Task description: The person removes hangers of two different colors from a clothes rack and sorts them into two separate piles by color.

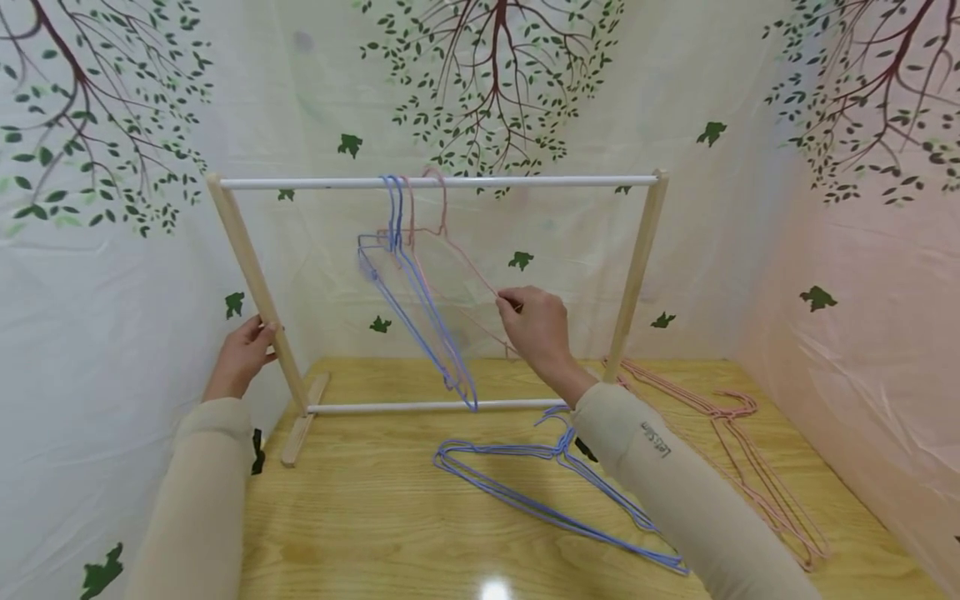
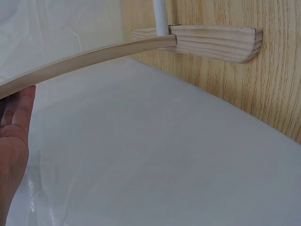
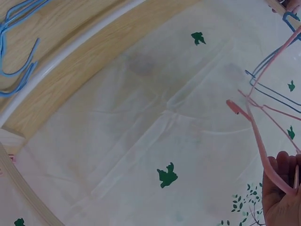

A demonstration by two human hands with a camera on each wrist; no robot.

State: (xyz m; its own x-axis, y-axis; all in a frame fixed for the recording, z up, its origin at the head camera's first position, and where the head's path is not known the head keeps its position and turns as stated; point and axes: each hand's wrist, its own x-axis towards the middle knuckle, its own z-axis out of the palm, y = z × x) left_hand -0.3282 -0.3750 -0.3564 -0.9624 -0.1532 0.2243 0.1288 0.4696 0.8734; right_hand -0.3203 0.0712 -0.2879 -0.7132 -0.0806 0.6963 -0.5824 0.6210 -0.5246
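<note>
1. Pink wire hanger point(image 1: 457, 250) hangs by its hook from the white top rail point(image 1: 525, 180) of the small wooden rack point(image 1: 637, 267), just beside the blue hangers point(image 1: 408, 292) on the same rail.
2. Right hand point(image 1: 536, 325) pinches the pink hanger's sloping shoulder wire between fingertips and thumb; the wrist view shows the wire crossing the fingers point(image 3: 282, 188).
3. Left hand point(image 1: 242, 354) grips the rack's left post point(image 1: 255, 275), fingers curled round it.
4. Handling, by my reckoning: thin, light, springy wire with a smooth coating; it will likely swing on the rail and snag its neighbours. A hold near the hook's neck would steady it better than the shoulder.
5. Room: rack stands close to the draped backdrop point(image 1: 675, 100). Spare blue hangers point(image 1: 525, 483) and pink hangers point(image 1: 742, 467) lie on the wooden table point(image 1: 375, 533) in front, near the right forearm.
</note>
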